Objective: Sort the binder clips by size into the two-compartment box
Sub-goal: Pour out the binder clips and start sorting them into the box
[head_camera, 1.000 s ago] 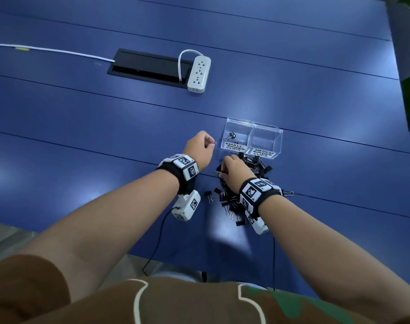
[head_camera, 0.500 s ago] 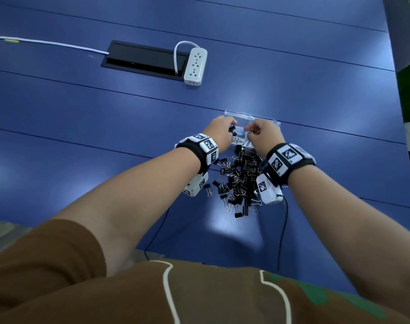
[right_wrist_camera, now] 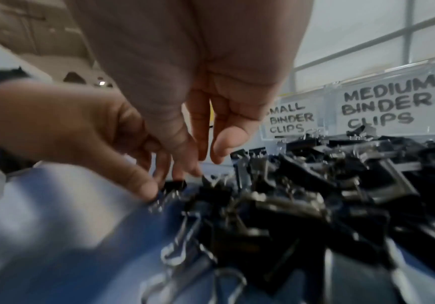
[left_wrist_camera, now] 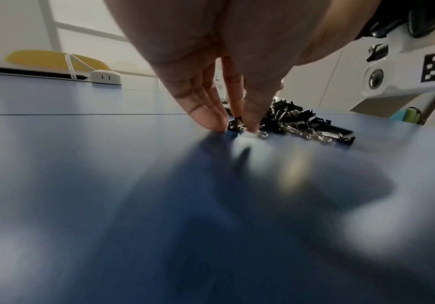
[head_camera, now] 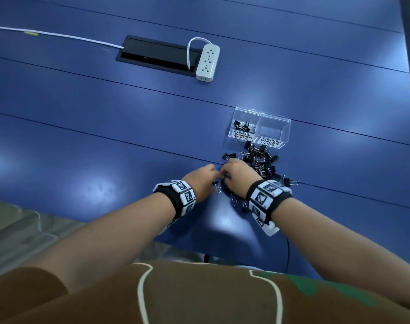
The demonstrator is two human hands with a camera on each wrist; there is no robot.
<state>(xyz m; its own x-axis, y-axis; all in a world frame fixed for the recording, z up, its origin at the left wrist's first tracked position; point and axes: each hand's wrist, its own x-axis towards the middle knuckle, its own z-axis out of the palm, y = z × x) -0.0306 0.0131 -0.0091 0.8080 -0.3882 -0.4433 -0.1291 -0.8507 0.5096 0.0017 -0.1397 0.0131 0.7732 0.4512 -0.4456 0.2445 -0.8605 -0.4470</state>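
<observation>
Left hand point(head_camera: 200, 181) is down at the near-left edge of the clip pile point(head_camera: 253, 169), thumb and fingertips point(left_wrist_camera: 212, 121) closing on one small black clip point(left_wrist_camera: 234, 125) sitting on the blue table point(head_camera: 82, 141). From the left wrist view it looks like a pinch on that clip, though it hasn't lifted off the surface. Right hand point(head_camera: 239, 176) is right beside it over the same edge of the pile, fingers hanging down loose and a bit spread; in its own wrist view I don't see anything held between them.

The clear two-compartment box point(head_camera: 260, 130) sits just past the far end of the pile. The side labelled SMALL BINDER CLIPS has a few clips in it, the MEDIUM side looks empty, so I'd say the job is barely started.

What could go sideways, as far as I can judge:
- Both hands are crowding the same spot, nearly touching. One could easily knock the other's clip or scatter the edge of the pile.
- Wire handles in that heap are tangled. Lifting one clip may drag a neighbour along, and it could drop on the way or land in the wrong side.
- The sizes look close when they're jumbled, so a mis-sort seems likely if picks go fast.
- The pile runs right up against the front of the box, so a sweep might nudge it.
</observation>
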